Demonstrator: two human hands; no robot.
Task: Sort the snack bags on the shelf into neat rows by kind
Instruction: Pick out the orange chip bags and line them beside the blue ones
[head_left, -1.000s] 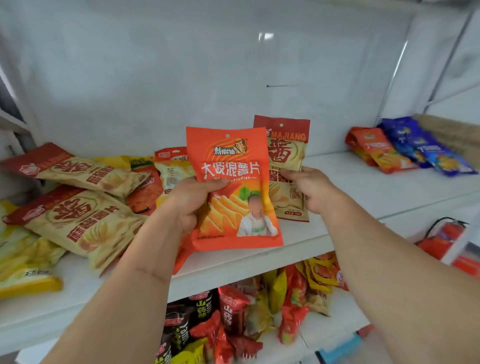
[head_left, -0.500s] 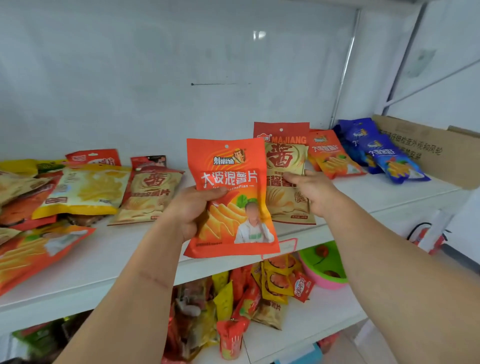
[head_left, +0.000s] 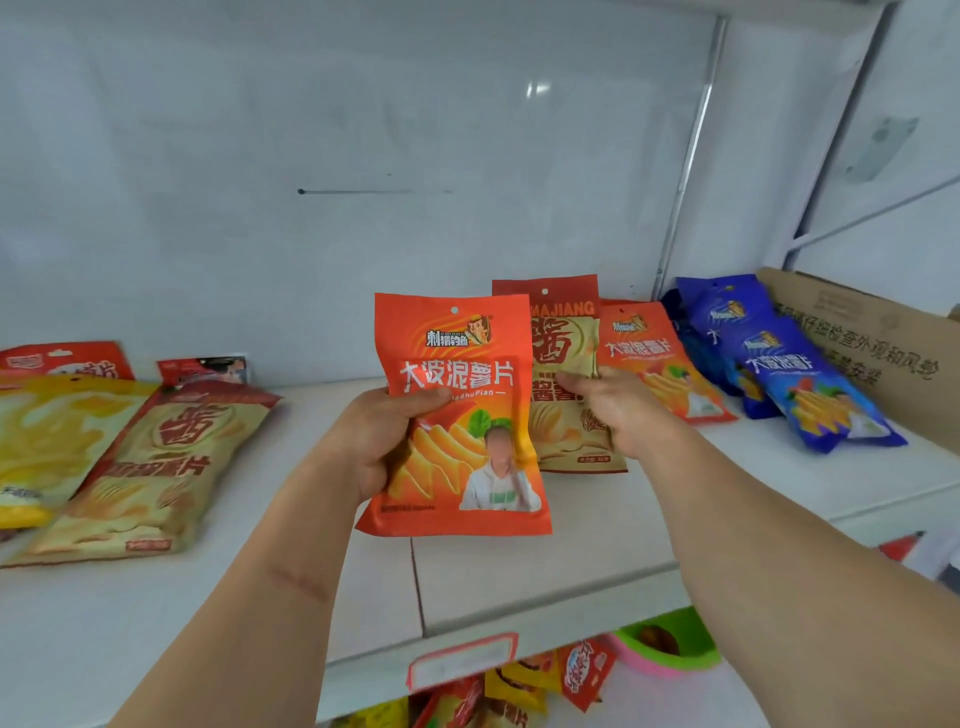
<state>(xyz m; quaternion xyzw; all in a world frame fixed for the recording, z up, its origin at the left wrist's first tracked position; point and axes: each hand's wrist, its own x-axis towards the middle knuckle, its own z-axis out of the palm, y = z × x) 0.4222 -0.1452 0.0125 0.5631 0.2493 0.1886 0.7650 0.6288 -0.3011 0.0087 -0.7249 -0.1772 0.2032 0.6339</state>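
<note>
Orange bag sits nearest, held upright in front of the shelf by the left hand: thumb across the front, fingers curled round the left edge & behind. Prob. very light, air-puffed foil film, slick, crinkly; chips inside fragile, so don't squeeze the middle. Best hold is a flat sealed edge, top or side seam, or the header strip w/ the hang hole.

Print on it: big white Chinese characters, small Latin line under them ending "shuPian", a chips pic & a printed figure at bottom right.

Just behind, right hand grips the beige bag, fingers curled over its right side, bag standing upright on the shelf. Red header reads "MAJIANG", large red character below. Same light, crushable sort, judging by look.

Farther right: second orange bag, same kind, lying tilted just beside the beige one; held orange one likely belongs there. Then blue bags, overlapping, & a cardboard box w/ printing too blurred to read.

Far left: more beige bags & a yellow bag, lying flat.
</note>
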